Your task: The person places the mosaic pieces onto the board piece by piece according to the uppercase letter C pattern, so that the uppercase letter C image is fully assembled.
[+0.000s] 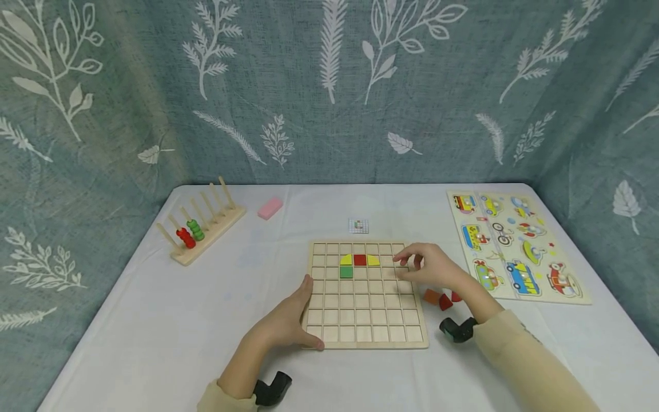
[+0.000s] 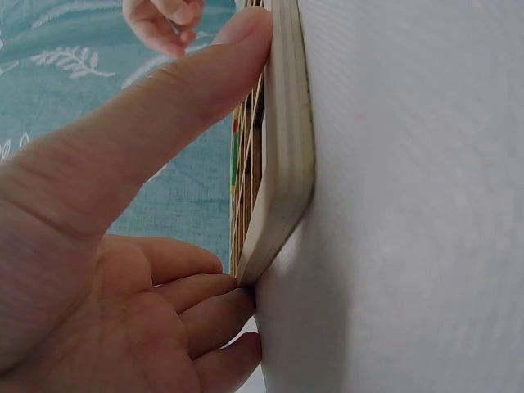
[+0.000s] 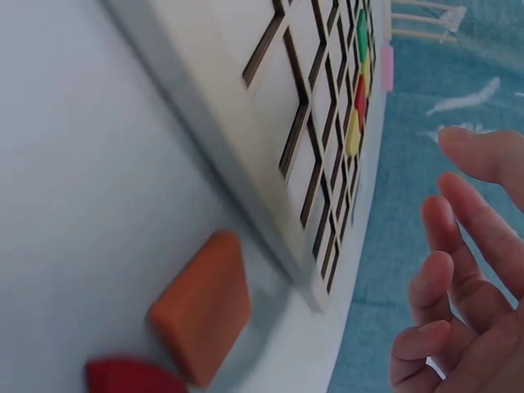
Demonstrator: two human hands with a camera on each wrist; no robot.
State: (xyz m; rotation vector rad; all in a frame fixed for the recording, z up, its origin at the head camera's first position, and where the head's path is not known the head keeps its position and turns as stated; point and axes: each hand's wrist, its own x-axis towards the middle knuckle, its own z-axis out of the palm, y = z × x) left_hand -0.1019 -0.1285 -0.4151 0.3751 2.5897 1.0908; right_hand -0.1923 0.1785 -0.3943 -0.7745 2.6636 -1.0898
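Observation:
A wooden grid board [image 1: 370, 345] lies on the white table. In its upper rows sit a red square tile [image 1: 360, 260] between two yellow curved-edge tiles [image 1: 346, 260], with a green square tile [image 1: 346, 272] under the left yellow one. At the near left corner, my left hand [image 1: 282, 321] touches the board, thumb on the near edge and fingers along the left side. My right hand [image 1: 431, 266] hovers over the board's right edge, fingers loosely bent and nothing between them. Beside that edge lie an orange block [image 3: 203, 307] and red pieces [image 1: 445, 302].
Behind the board lies a small patterned grid card [image 1: 358, 225]. A wooden peg stand [image 1: 211, 236] with red and green beads stands at the left, near a pink block [image 1: 270, 208]. Vehicle puzzle boards [image 1: 494, 289] lie at the right. A leaf-print curtain [image 1: 309, 137] hangs behind the table.

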